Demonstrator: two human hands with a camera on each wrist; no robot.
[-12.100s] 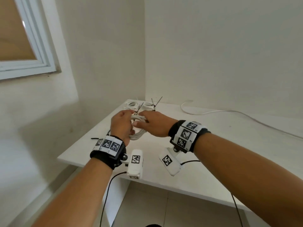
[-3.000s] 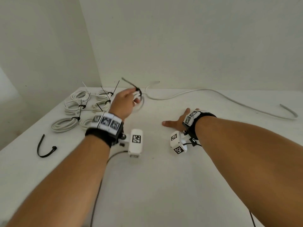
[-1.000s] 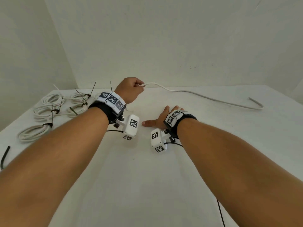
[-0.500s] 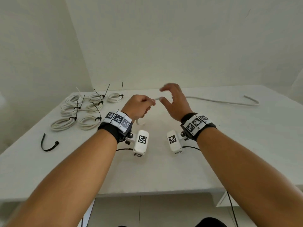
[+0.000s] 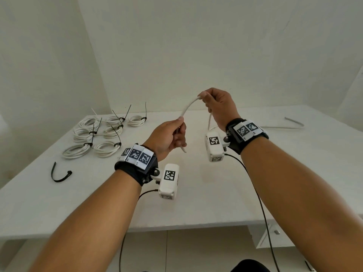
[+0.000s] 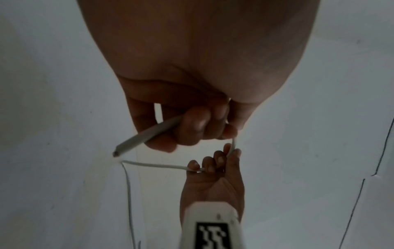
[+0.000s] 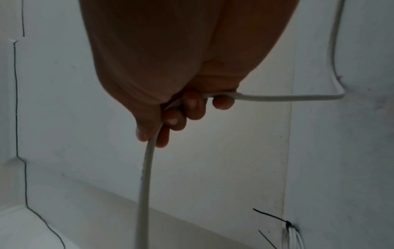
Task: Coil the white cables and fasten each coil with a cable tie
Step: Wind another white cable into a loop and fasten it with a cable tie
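Both hands are raised above the white tabletop [image 5: 196, 203], sharing one loose white round cable [image 5: 188, 107].

Left hand [image 5: 167, 139]: fingers curled around the cable close to its free end. A short stub with the cut tip pokes out below the fist; in the left wrist view that tip [image 6: 116, 153] points down and away from the palm.

Right hand [image 5: 219, 107]: held higher than the left and a little farther back. Thumb and forefinger pinch the cable, the remaining fingers [image 7: 192, 104] curl over it. In the right wrist view the cable enters the fist from one side and leaves it hanging downward.

Between the two hands the cable forms a short upward arc. Past the right hand it drops to the tabletop behind the right wrist and runs off to the right along the far edge, ending in a bent tail [image 5: 294, 121].

Far left corner of the tabletop: a cluster of finished white cable coils [image 5: 102, 132], each cinched with a black cable tie whose tail sticks up. I cannot count them exactly; some overlap.

One loose black cable tie [image 5: 59, 173], curved into a hook, lies by itself on the tabletop near the left edge, in front of the coils and apart from them.
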